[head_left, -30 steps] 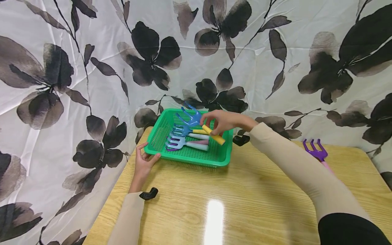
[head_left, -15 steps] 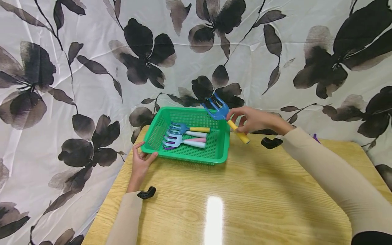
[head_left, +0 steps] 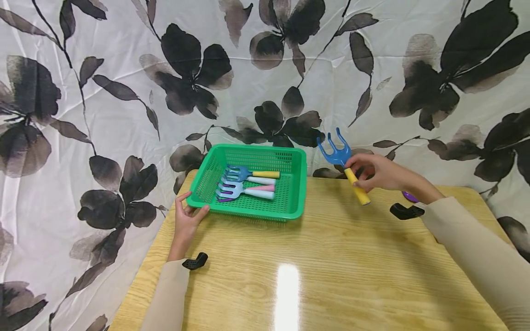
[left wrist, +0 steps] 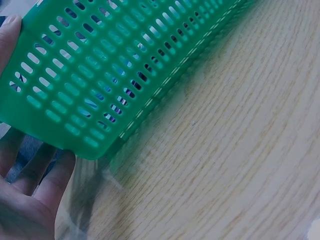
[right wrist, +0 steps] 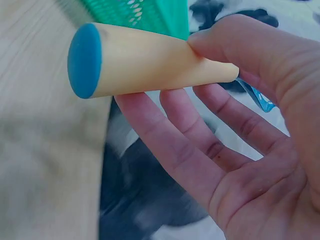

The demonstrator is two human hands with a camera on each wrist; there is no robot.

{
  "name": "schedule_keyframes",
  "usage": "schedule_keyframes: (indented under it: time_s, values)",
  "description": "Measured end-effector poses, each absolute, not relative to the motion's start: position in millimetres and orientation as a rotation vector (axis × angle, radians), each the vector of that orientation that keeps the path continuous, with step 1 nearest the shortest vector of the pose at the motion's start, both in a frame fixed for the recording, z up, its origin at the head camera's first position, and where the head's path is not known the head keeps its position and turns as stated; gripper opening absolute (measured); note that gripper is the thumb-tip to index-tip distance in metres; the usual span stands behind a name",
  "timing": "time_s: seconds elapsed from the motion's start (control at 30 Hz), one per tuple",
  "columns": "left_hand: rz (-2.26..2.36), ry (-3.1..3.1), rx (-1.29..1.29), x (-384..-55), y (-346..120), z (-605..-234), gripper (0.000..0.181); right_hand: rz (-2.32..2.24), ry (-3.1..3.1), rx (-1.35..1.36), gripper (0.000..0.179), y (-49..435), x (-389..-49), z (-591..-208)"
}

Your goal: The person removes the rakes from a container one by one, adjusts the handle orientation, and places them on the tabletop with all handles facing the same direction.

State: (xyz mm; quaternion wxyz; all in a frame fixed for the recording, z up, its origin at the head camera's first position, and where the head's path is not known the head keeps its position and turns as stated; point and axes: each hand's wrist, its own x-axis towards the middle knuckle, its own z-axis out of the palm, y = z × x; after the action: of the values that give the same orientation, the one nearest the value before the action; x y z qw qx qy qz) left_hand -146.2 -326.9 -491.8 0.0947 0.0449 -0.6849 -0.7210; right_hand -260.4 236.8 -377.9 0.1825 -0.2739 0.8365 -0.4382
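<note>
A blue fork (head_left: 340,156) is pinched by its yellow handle in the right hand (head_left: 377,172), above the worktop (head_left: 335,257), with a gap left to the green basket's (head_left: 248,213) right rim. The basket's front left corner is gripped by the left hand (head_left: 186,225), near the worktop's left edge; more forks (head_left: 266,174) are laid inside. The wood grain is streaked by a bright reflection (head_left: 287,294) and backed by floral cloth (head_left: 331,87).

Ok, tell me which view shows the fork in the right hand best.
The head view: it shows the fork from end to end. The right wrist view shows mainly its handle, up close; the left wrist view shows none of it.
</note>
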Motion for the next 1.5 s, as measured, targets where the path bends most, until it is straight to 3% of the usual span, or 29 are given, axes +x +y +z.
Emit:
schedule_keyframes:
  time_s: [0.27,0.67,1.5]
  values:
    - [-2.128,-2.050,0.120,-147.5,-325.2,-489.0,0.079,-1.373,2.365,-0.614,0.048,285.9,-231.6,-414.9]
    - [-2.127,-2.025,0.156,-158.1,-332.6,-513.6,0.079,-1.390,2.434,-0.480,0.052,337.4,-207.3,-455.1]
    - [-2.131,-2.021,0.162,-154.1,-334.8,-512.1,0.078,-1.284,2.370,-0.228,0.057,371.2,-202.8,-490.7]
